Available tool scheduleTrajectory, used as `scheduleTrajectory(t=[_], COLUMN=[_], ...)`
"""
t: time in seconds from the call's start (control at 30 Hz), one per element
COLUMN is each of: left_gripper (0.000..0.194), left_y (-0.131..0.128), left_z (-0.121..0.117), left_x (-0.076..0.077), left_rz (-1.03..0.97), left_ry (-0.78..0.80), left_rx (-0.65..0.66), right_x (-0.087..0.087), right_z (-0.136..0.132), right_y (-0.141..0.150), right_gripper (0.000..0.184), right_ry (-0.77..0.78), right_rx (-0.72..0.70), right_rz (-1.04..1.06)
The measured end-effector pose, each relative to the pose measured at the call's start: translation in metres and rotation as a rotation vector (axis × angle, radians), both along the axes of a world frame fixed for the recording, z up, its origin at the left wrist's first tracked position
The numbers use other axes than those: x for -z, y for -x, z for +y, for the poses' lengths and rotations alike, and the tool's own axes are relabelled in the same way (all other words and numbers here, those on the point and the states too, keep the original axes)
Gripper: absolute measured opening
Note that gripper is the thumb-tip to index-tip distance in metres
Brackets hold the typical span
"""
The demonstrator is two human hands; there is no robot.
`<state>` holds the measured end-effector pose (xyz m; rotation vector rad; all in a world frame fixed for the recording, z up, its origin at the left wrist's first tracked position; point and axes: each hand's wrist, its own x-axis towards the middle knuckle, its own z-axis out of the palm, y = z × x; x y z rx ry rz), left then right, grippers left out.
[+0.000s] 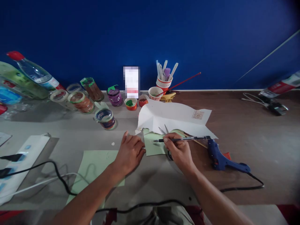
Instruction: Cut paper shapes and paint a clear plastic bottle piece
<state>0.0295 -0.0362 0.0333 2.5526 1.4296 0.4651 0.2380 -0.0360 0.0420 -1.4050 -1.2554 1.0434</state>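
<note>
My right hand (179, 151) grips a black-tipped pen (185, 139) and holds it almost level over a small piece of light green paper (152, 147). Scissors (162, 129) show around that hand, blades pointing away and a dark handle loop below it; whether the fingers touch them is hidden. My left hand (131, 152) is closed, thumb and bent fingers together at the paper's left edge. A greyish strip beside those fingertips is too unclear to name. Behind both hands lies a creased white sheet (168, 117) with a printed code.
A blue glue gun (220, 157) with a black cord lies at right. Left are a larger green sheet (98, 162), a power strip (25, 165) and cables. Jars, paint cups (130, 104), a phone (131, 82), bottles and a pen-filled paper cup (164, 83) line the back.
</note>
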Motion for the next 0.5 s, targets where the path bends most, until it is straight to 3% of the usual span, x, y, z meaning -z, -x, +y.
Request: scheduleTrajectory(t=[0.5], left_gripper=[0.021], left_y=[-0.0073], left_z=[0.0013], left_x=[0.0085], left_rz=[0.126], left_ry=[-0.143], left_rx=[0.006], right_x=[0.0068], right_z=[-0.0008], right_y=[0.0002], right_gripper=[0.023], right_ry=[0.016], right_rx=[-0.008], right_rz=[-0.028])
